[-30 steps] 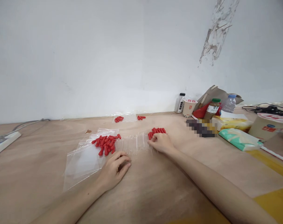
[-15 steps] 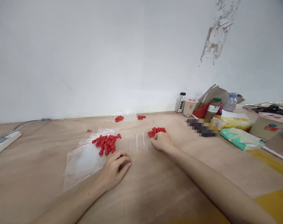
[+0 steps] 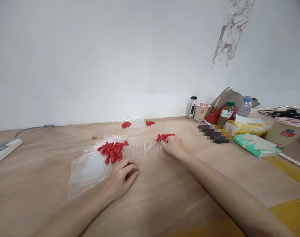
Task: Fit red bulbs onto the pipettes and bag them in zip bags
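My right hand [image 3: 173,145] is closed in a pinch on a clear dropper tube with a red bulb [image 3: 153,143], tilted up at the right end of a row of clear glass tubes [image 3: 140,152]. Several assembled droppers with red bulbs [image 3: 167,135] lie just behind that hand. My left hand [image 3: 122,176] rests on the wooden table [image 3: 165,197] with its fingers curled under, just in front of the row; what it holds, if anything, is hidden. A pile of loose red rubber bulbs [image 3: 112,150] lies on a clear plastic bag [image 3: 89,169] to the left.
Two small groups of red bulbs [image 3: 126,124] lie by another clear bag near the wall. At the right stand a small bottle [image 3: 191,107], a paper cup [image 3: 200,113], a jar [image 3: 225,113], a water bottle [image 3: 244,108], tissue packs [image 3: 255,145] and a large tub [image 3: 285,131]. A power strip [image 3: 4,149] lies far left.
My right hand has shifted slightly back and right and lifted one dropper out of the row, tip pointing left. My left hand has stayed where it was.
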Demonstrator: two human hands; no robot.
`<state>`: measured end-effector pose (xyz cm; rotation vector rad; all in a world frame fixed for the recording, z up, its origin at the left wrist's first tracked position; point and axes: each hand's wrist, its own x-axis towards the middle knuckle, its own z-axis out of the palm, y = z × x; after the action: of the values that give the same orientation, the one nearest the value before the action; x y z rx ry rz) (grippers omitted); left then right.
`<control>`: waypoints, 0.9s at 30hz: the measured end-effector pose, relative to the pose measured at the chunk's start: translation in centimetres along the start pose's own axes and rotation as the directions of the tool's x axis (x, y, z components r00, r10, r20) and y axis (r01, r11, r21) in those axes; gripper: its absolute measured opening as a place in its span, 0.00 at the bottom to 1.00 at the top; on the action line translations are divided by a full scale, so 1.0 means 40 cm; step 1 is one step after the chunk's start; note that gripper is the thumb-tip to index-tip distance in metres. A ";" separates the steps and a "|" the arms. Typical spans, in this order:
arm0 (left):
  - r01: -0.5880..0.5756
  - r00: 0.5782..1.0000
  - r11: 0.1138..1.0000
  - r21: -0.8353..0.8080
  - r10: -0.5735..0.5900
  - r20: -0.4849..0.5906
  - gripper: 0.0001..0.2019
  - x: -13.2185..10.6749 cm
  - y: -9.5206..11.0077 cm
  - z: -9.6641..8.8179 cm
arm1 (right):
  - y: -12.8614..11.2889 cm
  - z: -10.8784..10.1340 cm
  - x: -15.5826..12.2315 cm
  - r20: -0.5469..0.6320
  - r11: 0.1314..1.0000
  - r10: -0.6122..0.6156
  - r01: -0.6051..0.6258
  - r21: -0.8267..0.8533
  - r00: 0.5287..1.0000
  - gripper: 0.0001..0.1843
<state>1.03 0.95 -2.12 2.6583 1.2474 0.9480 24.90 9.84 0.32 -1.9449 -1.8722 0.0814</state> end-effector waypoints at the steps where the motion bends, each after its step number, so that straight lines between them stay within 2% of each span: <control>1: -0.001 1.000 1.000 0.000 0.001 0.004 0.07 0.000 0.000 0.000 | 0.001 -0.004 0.000 0.005 1.000 0.008 -0.008 0.008 1.000 0.17; 7: -0.002 1.000 1.000 0.008 0.002 0.011 0.07 -0.001 -0.002 0.001 | 0.011 -0.013 0.003 0.013 0.998 0.063 -0.063 -0.023 0.998 0.18; 13: -0.002 1.000 1.000 0.015 0.002 -0.005 0.06 -0.002 -0.003 0.002 | 0.011 -0.003 0.000 0.022 0.995 0.038 -0.035 -0.098 0.999 0.17; 16: -0.008 1.000 1.000 0.024 0.008 -0.005 0.06 -0.001 -0.002 0.001 | 0.005 0.002 -0.006 -0.042 0.992 -0.023 0.018 -0.121 0.999 0.15; 19: -0.015 1.000 1.000 0.026 0.015 -0.003 0.07 0.001 0.000 -0.001 | -0.002 0.012 -0.013 -0.118 0.979 -0.181 0.168 -0.113 0.976 0.12; 22: -0.016 1.000 1.000 0.024 0.016 0.002 0.07 0.002 0.002 -0.002 | -0.005 0.020 -0.016 -0.066 0.952 -0.293 0.285 -0.116 0.954 0.11; 27: -0.010 1.000 1.000 0.027 0.009 0.016 0.08 0.001 0.002 -0.003 | 0.001 0.010 -0.012 0.041 0.967 -0.205 0.208 -0.146 0.978 0.14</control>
<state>1.03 0.89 -1.98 2.6890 1.2547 0.9159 24.77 9.49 -0.19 -1.8368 -2.1413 -0.1009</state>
